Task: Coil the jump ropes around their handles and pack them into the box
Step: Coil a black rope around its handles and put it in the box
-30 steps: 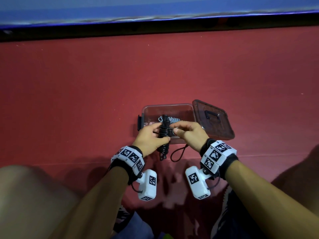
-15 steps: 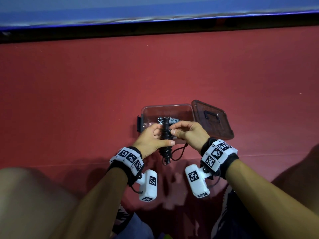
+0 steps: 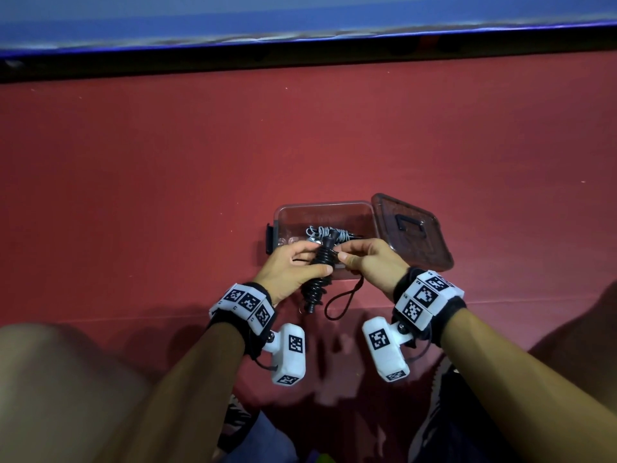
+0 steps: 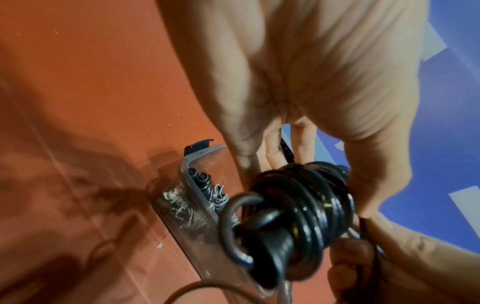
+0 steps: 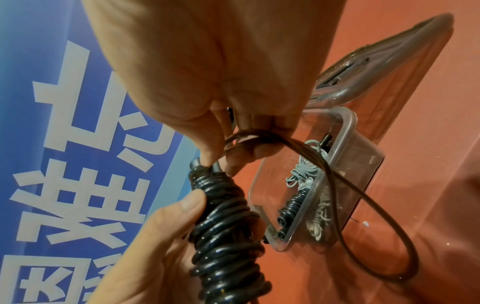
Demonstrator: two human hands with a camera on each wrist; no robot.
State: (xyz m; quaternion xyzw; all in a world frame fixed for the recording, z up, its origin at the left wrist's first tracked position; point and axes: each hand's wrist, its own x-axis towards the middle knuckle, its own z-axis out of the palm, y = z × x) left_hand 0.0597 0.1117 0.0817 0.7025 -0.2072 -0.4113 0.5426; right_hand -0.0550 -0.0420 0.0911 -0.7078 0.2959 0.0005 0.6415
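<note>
A black jump rope [image 3: 320, 265] [image 4: 293, 207] [image 5: 226, 226] is coiled thickly around its handles, just in front of the clear plastic box [image 3: 283, 212] [image 5: 348, 127]. My left hand [image 3: 293, 272] grips the coiled bundle, thumb across it. My right hand [image 3: 370, 262] [image 5: 228, 131] pinches the loose end of the rope beside the bundle's top. A loose loop of rope [image 3: 344, 304] [image 5: 389, 246] hangs below the right hand. Inside the box lie a grey coiled rope [image 3: 329, 232] [image 5: 303, 174] and a black coiled rope [image 5: 291, 205] [image 4: 203, 185].
The box's brown translucent lid [image 3: 414, 235] [image 5: 384, 57] lies open to the right of the box. Everything sits on a red floor mat [image 3: 167, 195]. A blue banner [image 5: 64, 144] runs along the far edge. The person's knees [image 3: 50, 379] flank the near side.
The bundle has tilted, its lower end swinging left. The hanging loop below the right hand has grown longer than half a second ago. Both hands keep their hold.
</note>
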